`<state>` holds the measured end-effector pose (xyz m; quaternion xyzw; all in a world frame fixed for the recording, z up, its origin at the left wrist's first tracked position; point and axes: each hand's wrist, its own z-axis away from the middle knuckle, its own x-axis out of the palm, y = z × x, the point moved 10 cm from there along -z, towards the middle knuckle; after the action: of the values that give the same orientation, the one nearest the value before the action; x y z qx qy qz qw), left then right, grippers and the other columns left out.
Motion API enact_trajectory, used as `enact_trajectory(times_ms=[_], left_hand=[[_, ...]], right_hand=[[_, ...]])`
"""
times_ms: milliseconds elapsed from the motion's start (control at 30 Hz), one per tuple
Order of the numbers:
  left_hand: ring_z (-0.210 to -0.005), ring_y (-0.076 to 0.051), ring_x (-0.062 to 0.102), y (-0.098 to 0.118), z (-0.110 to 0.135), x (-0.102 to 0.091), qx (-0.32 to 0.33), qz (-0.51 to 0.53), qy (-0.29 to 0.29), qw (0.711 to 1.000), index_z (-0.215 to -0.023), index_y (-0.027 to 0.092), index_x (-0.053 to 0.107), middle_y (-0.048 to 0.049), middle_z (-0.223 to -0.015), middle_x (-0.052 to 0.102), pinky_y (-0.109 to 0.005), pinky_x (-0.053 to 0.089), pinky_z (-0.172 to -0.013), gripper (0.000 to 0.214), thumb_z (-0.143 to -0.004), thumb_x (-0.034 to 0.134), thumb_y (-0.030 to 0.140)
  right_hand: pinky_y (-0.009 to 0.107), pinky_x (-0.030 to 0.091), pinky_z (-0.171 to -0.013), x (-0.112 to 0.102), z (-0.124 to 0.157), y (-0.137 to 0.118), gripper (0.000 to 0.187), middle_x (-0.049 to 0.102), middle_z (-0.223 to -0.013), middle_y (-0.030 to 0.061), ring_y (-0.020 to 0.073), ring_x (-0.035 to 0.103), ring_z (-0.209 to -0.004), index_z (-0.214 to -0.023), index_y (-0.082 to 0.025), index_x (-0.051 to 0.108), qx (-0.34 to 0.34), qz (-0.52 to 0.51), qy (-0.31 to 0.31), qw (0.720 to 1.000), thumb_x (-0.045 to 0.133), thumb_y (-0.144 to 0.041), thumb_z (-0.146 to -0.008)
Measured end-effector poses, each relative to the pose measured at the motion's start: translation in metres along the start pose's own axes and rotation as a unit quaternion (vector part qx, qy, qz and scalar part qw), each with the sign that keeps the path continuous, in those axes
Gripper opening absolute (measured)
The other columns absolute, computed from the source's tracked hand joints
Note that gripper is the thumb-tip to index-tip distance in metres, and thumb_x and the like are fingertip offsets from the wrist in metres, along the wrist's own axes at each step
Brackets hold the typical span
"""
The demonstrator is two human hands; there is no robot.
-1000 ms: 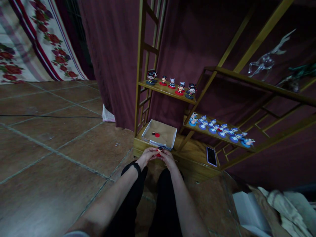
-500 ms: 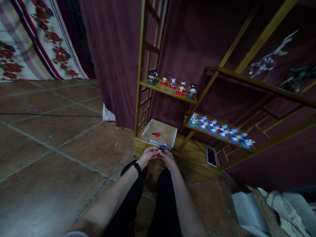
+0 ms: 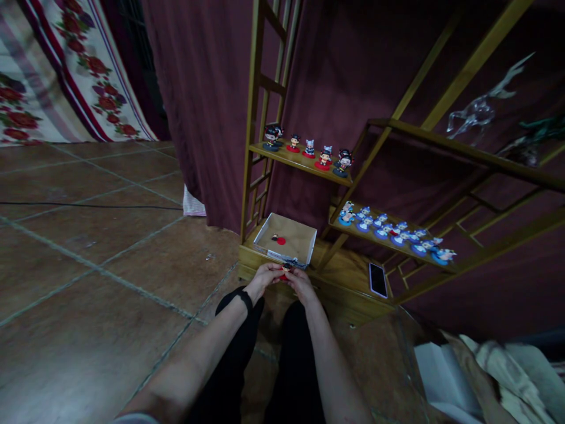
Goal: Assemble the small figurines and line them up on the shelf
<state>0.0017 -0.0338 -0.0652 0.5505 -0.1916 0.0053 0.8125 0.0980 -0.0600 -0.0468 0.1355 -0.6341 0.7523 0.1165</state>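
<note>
My left hand (image 3: 265, 275) and my right hand (image 3: 301, 279) meet in front of me, fingers pinched together on a small figurine with a red base (image 3: 285, 270). They hover just in front of a shallow cardboard box (image 3: 304, 231) that stands on the bottom board of a wooden shelf unit (image 3: 353, 277). Inside the box lies another small red-based figurine (image 3: 278, 239). My arms reach forward over my dark trousers.
Red-based figurines (image 3: 309, 152) line one shelf, several blue-based ones (image 3: 392, 231) line a lower shelf. A phone (image 3: 378, 280) lies on the bottom board. Maroon curtain behind, tiled floor left with a black cable (image 3: 88, 206). White cloth and paper (image 3: 485, 365) lie at right.
The hands stay together on the figurine with only slight finger shifts. The view has barely moved.
</note>
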Motion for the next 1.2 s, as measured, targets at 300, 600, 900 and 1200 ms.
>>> enact_trajectory(times_ms=[300, 600, 900, 1200], left_hand=[[-0.046, -0.008, 0.051, 0.011, -0.001, -0.001, 0.078, -0.012, 0.036, 0.996, -0.069, 0.013, 0.058, 0.0011, -0.055, 0.059, -0.020, 0.040, -0.049, 0.028, -0.048, 0.076, 0.021], [-0.075, -0.015, 0.057, 0.042, 0.021, 0.009, 0.207, -0.188, 0.049, 0.959, -0.087, 0.019, 0.062, -0.0026, -0.079, 0.062, -0.027, 0.044, -0.075, 0.024, -0.063, 0.062, 0.013], [-0.104, -0.020, 0.050, 0.082, 0.065, 0.035, 0.308, -0.387, -0.016, 0.869, -0.113, 0.025, 0.054, -0.0054, -0.114, 0.053, -0.030, 0.038, -0.092, 0.038, -0.077, 0.049, 0.015], [-0.103, -0.021, 0.050, 0.093, 0.083, 0.041, 0.376, -0.465, -0.064, 0.799, -0.117, 0.022, 0.050, -0.0090, -0.106, 0.054, -0.031, 0.036, -0.093, 0.038, -0.080, 0.044, 0.013]], right_hand=[[0.035, 0.048, -0.076, -0.007, -0.005, 0.007, 0.040, 0.067, -0.090, 0.0024, 0.0187, 0.062, -0.080, -0.090, -0.021, 0.062, -0.007, 0.001, 0.023, 1.000, 0.073, -0.033, -0.054], [0.036, 0.043, -0.088, -0.010, -0.001, -0.004, 0.043, 0.063, -0.104, 0.0025, 0.0192, 0.057, -0.098, -0.097, -0.024, 0.062, -0.049, 0.019, 0.031, 0.998, 0.070, -0.026, -0.056], [0.036, 0.042, -0.091, -0.004, 0.002, -0.011, 0.049, 0.060, -0.113, 0.0004, 0.0202, 0.054, -0.104, -0.103, -0.027, 0.061, -0.051, 0.030, 0.016, 0.998, 0.067, -0.017, -0.055], [0.040, 0.041, -0.094, 0.006, 0.007, -0.017, 0.052, 0.056, -0.120, 0.0011, 0.0229, 0.046, -0.116, -0.104, -0.026, 0.060, -0.067, 0.067, -0.004, 0.996, 0.055, -0.010, -0.055]])
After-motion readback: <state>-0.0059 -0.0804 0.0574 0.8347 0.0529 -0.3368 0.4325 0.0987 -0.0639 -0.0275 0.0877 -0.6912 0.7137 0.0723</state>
